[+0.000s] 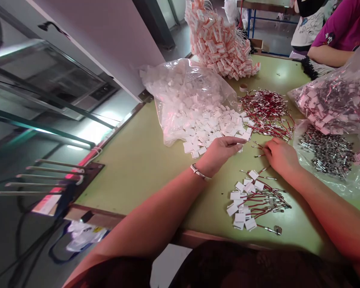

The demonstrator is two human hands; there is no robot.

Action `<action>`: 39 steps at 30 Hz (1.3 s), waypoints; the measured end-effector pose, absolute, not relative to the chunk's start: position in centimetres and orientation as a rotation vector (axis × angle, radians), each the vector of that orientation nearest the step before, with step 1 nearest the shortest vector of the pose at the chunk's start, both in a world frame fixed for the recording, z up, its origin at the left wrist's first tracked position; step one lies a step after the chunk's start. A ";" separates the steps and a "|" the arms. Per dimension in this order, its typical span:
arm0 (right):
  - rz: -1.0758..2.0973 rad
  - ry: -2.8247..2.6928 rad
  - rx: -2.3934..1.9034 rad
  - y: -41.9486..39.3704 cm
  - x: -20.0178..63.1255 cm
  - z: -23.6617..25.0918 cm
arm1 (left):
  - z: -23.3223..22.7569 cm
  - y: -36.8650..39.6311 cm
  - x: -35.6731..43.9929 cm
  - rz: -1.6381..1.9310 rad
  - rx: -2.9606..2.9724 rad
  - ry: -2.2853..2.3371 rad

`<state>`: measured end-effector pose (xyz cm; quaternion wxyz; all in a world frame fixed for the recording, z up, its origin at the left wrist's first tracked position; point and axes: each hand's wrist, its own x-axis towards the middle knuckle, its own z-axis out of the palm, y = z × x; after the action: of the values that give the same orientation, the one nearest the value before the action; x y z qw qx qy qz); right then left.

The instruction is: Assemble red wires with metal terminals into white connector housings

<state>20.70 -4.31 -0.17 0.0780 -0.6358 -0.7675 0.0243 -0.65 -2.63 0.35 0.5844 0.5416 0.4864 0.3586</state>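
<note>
My left hand, with a bracelet at the wrist, is closed in a pinch beside the heap of white plastic connector housings. What its fingertips hold, if anything, is too small to make out. Across from it, my right hand has its fingers curled on a few short red wires, whose metal terminal ends point left. Below both hands lies a loose pile of red wires fitted with white housings. Behind the right hand is a larger heap of red wires with metal terminals.
A clear plastic bag spills the housings. On the right, one bag holds pinkish-white connectors and another plastic sheet bears metal parts. Orange-white bundles and a tape roll stand behind. Metal prongs jut off the left edge. A person sits opposite.
</note>
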 end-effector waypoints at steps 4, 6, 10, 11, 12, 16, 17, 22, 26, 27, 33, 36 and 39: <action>0.145 -2.141 -1.733 -4.6 21.5 0.3 | 0.0 -2.8 -0.1 0.831 0.872 1.045; 0.222 -2.095 -1.646 -5.3 21.6 0.8 | 0.1 -2.8 0.0 0.839 0.772 1.028; 0.492 -2.176 -1.557 -6.9 20.5 1.5 | 0.4 -2.9 0.1 0.876 0.693 1.004; 0.548 -2.195 -1.546 -7.2 20.2 1.6 | 0.4 -2.9 0.1 0.876 0.688 0.993; 0.596 -2.203 -1.538 -7.4 19.9 1.6 | 0.4 -3.0 0.0 0.871 0.688 0.979; 0.725 -2.122 -1.525 -7.6 19.6 1.6 | 0.4 -3.0 -0.1 0.843 0.724 0.956; 0.746 -2.088 -1.532 -7.6 19.7 1.7 | 0.5 -3.0 -0.2 0.843 0.736 0.970; 0.795 -1.949 -1.549 -7.2 20.5 2.1 | 1.5 -2.8 -0.5 0.925 0.721 1.036; 0.749 -1.945 -1.555 -7.1 20.5 2.3 | 1.7 -2.9 -0.6 0.855 0.759 1.046; 0.707 -1.963 -1.539 -7.1 20.5 2.3 | 1.6 -2.9 -0.5 0.842 0.783 1.037; 0.394 -2.100 -1.376 -7.1 20.6 2.2 | 0.5 -3.1 -0.5 0.833 0.782 0.914; 0.373 -2.155 -1.348 -7.0 20.7 2.0 | 0.4 -3.0 -0.6 0.752 0.769 0.852; 0.364 -2.172 -1.360 -6.9 20.8 1.9 | 0.4 -3.0 -0.7 0.714 0.761 0.797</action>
<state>20.85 -6.88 1.85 0.2732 -0.5055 -0.8072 0.1352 -0.73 -2.95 0.35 0.7921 0.3536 0.3706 0.3320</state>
